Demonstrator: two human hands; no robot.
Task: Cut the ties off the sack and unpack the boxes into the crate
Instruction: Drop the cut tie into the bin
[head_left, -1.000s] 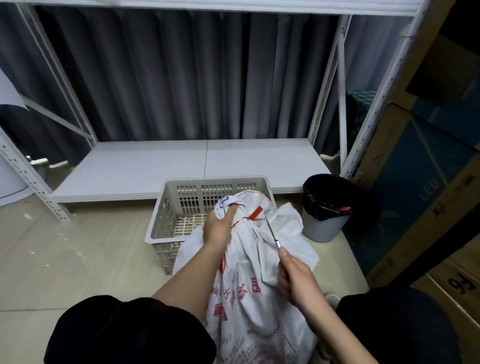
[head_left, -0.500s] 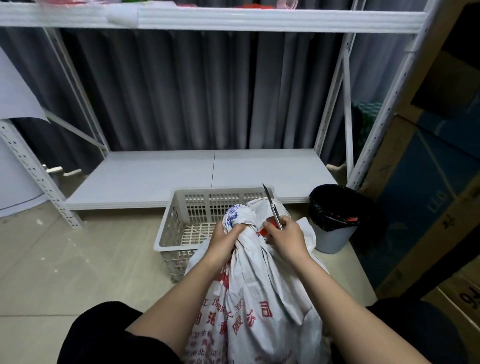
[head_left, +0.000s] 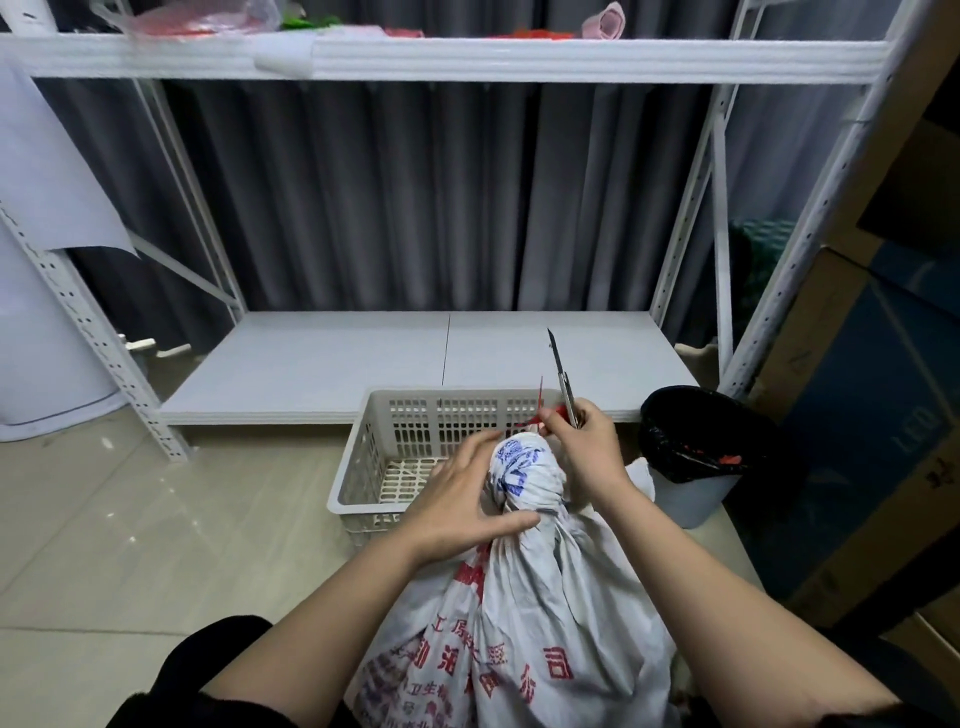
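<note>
A white woven sack (head_left: 545, 613) with red and blue print stands between my knees, its neck bunched into a knob. My left hand (head_left: 462, 501) rests against the neck, fingers spread along the cloth. My right hand (head_left: 584, 447) holds a slim metal knife (head_left: 561, 379) with its blade pointing up, and pinches a red tie (head_left: 540, 410) at the top of the sack. A pale slotted plastic crate (head_left: 374, 462) stands on the floor just behind the sack; the part of its inside that shows holds nothing. No boxes are visible.
A black-lined waste bin (head_left: 691, 457) stands right of the crate, with red scraps inside. A white metal rack has a low shelf (head_left: 363, 364) behind the crate and an upper shelf (head_left: 467, 57) holding items. Large cardboard boxes (head_left: 883, 395) stand at the right. Tiled floor (head_left: 130, 525) lies to the left.
My right hand rose from beside the sack to its top, the knife now pointing up and the red tie pulled out. My left hand loosened from gripping the neck to resting on it.
</note>
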